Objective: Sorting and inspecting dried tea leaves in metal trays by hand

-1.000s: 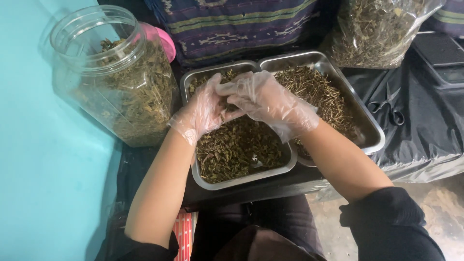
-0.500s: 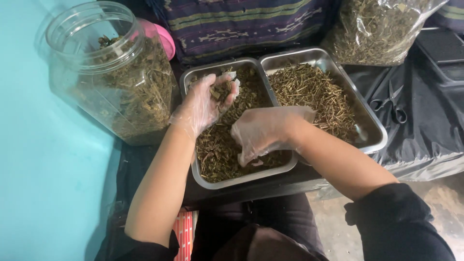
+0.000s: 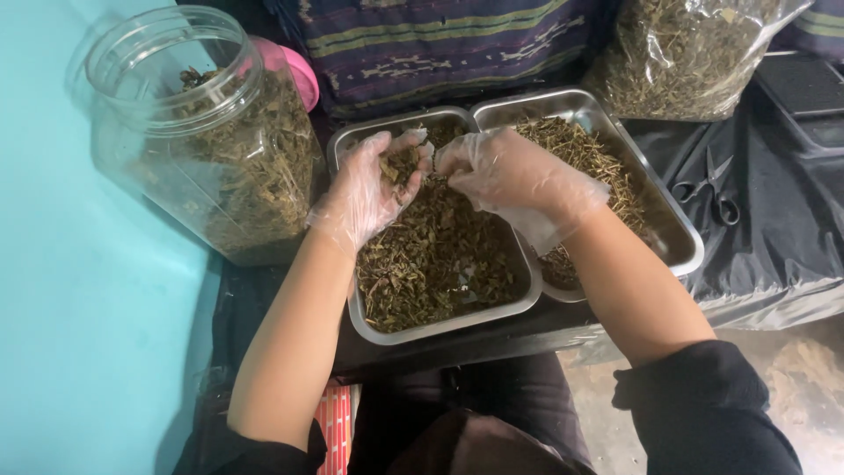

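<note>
Head view: thin crinkled plastic-gloved left hand (image 3: 374, 189) cups crumbly dried green leaves (image 3: 402, 164) above the rectangular steel tray (image 3: 444, 324); gloved right hand (image 3: 510, 176), down at 5 o'clock half a second ago, now pinches at them from 3 o'clock.

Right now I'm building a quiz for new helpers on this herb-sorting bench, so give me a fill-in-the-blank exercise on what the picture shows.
1. The left hand, in a thin clear plastic glove, cups a small pile of dried ____.
2. Both hands hover over the two rectangular ____ trays.
3. The tall clear plastic jar stands to the ____ of the trays.
4. The black-handled scissors lie on a ____ plastic sheet.

Missing words: leaves; metal; left; black
</note>
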